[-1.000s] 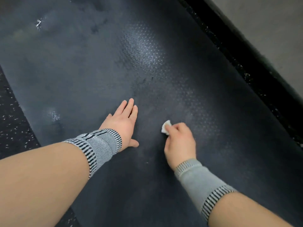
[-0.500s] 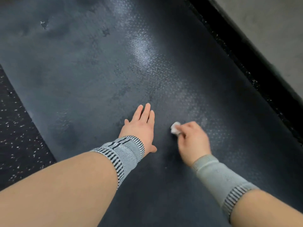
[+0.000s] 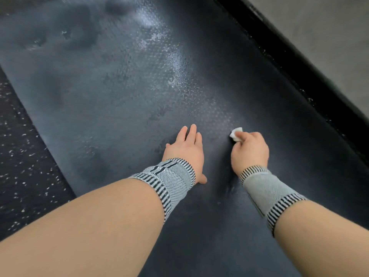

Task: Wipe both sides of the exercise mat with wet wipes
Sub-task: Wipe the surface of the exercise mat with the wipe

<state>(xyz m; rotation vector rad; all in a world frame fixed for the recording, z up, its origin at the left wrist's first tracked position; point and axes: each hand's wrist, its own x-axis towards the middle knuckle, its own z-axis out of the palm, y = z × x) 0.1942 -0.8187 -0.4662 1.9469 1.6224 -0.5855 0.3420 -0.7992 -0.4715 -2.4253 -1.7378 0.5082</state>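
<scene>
Your fingers on the left hand lie straight and close together, flat on the mat, with the thumb stuck out to the side near the wrist; your right hand has its fingers curled and pinched round a small white wad of wet wipe, which pokes out past the fingertips and touches the mat just beside your left hand. You wear a grey knitted wrist band with striped edges on the left wrist and another on the right wrist. Your mat is dark, with a raised dotted pattern, and runs slantwise away from you; a pale sheen that looks damp shows ahead of your hands, and blotchy patches sit farther up. Left of the mat you see black speckled floor; right of it runs a black strip, then a plain grey surface.
</scene>
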